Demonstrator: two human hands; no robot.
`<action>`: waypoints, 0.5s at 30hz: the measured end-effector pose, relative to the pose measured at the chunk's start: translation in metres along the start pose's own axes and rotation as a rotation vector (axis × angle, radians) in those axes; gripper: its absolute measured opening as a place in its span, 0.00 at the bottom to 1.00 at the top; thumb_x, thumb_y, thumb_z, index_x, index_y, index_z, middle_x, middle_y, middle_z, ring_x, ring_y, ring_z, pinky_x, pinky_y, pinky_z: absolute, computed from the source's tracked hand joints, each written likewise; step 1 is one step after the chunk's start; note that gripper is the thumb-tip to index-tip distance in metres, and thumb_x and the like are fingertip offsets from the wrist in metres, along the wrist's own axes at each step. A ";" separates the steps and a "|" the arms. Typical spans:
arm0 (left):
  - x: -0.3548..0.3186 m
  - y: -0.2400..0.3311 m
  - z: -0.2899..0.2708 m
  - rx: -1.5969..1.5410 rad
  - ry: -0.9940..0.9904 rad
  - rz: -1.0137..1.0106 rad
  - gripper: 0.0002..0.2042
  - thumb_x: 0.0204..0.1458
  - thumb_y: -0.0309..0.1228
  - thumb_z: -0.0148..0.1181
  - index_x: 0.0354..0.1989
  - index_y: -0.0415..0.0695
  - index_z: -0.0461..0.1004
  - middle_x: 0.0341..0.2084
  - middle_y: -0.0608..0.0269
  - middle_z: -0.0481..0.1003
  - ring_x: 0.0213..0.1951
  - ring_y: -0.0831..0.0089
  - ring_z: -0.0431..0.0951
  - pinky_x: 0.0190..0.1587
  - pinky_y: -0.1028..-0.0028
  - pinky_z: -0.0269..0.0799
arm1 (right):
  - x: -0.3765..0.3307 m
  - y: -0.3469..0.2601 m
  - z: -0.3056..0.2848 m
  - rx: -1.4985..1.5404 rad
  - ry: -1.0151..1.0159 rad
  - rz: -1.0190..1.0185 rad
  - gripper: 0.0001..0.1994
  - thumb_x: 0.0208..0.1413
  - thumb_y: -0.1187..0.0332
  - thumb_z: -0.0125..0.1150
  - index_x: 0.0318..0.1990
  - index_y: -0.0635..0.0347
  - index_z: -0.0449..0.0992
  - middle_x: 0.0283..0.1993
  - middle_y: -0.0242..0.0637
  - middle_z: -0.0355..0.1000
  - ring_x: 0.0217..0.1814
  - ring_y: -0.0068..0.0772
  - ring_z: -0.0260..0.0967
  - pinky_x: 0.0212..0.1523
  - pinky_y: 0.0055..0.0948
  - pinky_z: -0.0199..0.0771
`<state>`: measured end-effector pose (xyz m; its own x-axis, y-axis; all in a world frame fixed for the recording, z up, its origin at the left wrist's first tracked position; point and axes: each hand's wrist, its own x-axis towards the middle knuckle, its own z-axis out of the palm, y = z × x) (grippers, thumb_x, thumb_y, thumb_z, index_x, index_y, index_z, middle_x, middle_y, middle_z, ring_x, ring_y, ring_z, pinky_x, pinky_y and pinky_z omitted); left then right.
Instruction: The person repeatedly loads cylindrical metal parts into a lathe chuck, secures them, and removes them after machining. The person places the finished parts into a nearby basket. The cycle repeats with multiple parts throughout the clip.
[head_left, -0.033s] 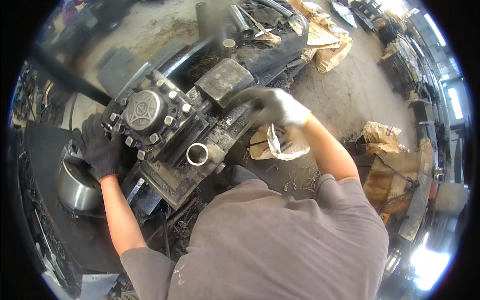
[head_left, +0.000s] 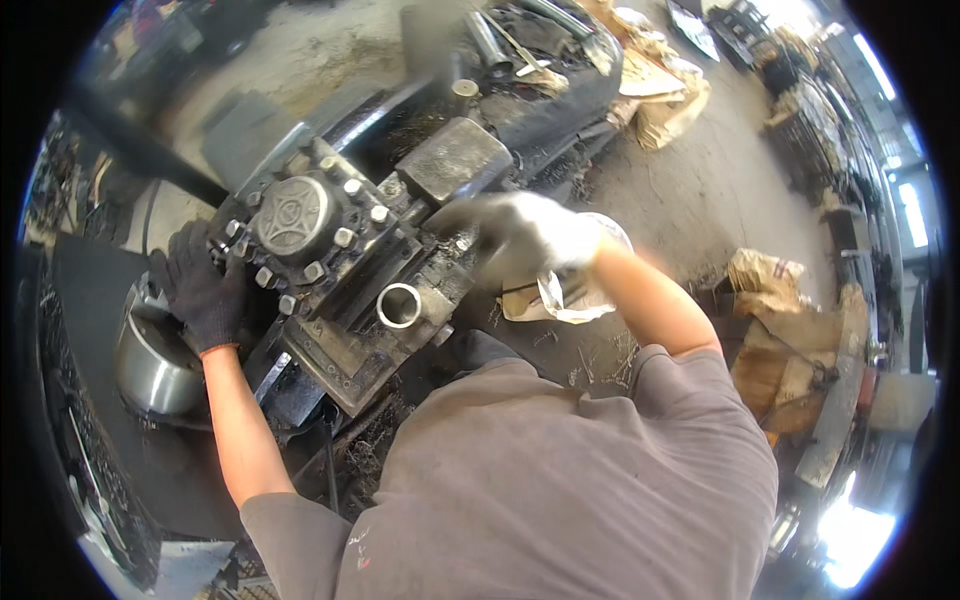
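My left hand (head_left: 203, 288), in a dark knitted glove, lies against the left side of a tool post (head_left: 293, 218) that has a round embossed cap and several square-headed bolts. Its fingers are stretched out and slightly apart, the tips next to a bolt. A shiny metal cylinder (head_left: 160, 370) stands just left of that wrist. My right hand (head_left: 525, 238), in a glove dark at the fingers and pale at the back, is smeared by motion. It hovers beside the machine slide, close to a grey metal block (head_left: 455, 160); its fingers cannot be read. A round metal collar (head_left: 400, 306) sits nearer to me.
Beyond the slide, metal tubes (head_left: 488, 45) and a caliper-like tool (head_left: 530, 62) lie on a dark surface. A pale bag (head_left: 572, 300) is under my right forearm, and brown paper sacks (head_left: 672, 105) stand at the far right. Metal shavings (head_left: 595, 358) litter the floor.
My right hand has moved a little nearer to me, away from the grey block. My left hand stays against the tool post.
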<state>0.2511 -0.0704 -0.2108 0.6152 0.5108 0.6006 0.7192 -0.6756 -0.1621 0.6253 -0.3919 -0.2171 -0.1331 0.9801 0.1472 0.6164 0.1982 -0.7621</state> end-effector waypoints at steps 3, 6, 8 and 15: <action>-0.013 0.006 -0.026 -0.105 0.075 -0.038 0.28 0.54 0.40 0.71 0.64 0.50 0.74 0.63 0.56 0.76 0.67 0.55 0.72 0.74 0.51 0.60 | 0.076 -0.089 0.060 -0.336 0.003 -0.337 0.31 0.48 0.58 0.76 0.58 0.66 0.76 0.39 0.52 0.81 0.32 0.49 0.82 0.32 0.40 0.82; -0.062 0.026 -0.063 -0.253 0.149 -0.137 0.26 0.56 0.37 0.71 0.63 0.48 0.76 0.60 0.53 0.78 0.63 0.51 0.76 0.69 0.52 0.68 | 0.110 -0.116 0.047 -0.122 -0.241 -0.187 0.24 0.49 0.64 0.76 0.52 0.64 0.78 0.39 0.54 0.81 0.32 0.50 0.83 0.33 0.42 0.83; -0.119 0.040 -0.086 -0.458 0.073 -0.340 0.20 0.57 0.33 0.71 0.58 0.44 0.80 0.53 0.52 0.82 0.56 0.50 0.81 0.63 0.56 0.74 | 0.130 -0.125 0.016 0.100 -0.171 -0.352 0.21 0.50 0.67 0.75 0.52 0.62 0.78 0.38 0.49 0.83 0.33 0.45 0.84 0.36 0.40 0.86; -0.341 0.065 -0.092 -0.879 0.072 -1.303 0.15 0.65 0.39 0.63 0.50 0.41 0.79 0.44 0.60 0.81 0.44 0.64 0.82 0.52 0.61 0.80 | 0.320 -0.126 -0.025 -0.742 -0.262 -0.383 0.18 0.46 0.64 0.70 0.46 0.58 0.81 0.34 0.48 0.82 0.37 0.52 0.84 0.40 0.46 0.84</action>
<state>0.0582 -0.3374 -0.3539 -0.2882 0.9576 -0.0031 0.3002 0.0934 0.9493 0.5247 -0.1030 -0.0580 -0.5529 0.8284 0.0898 0.8263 0.5590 -0.0694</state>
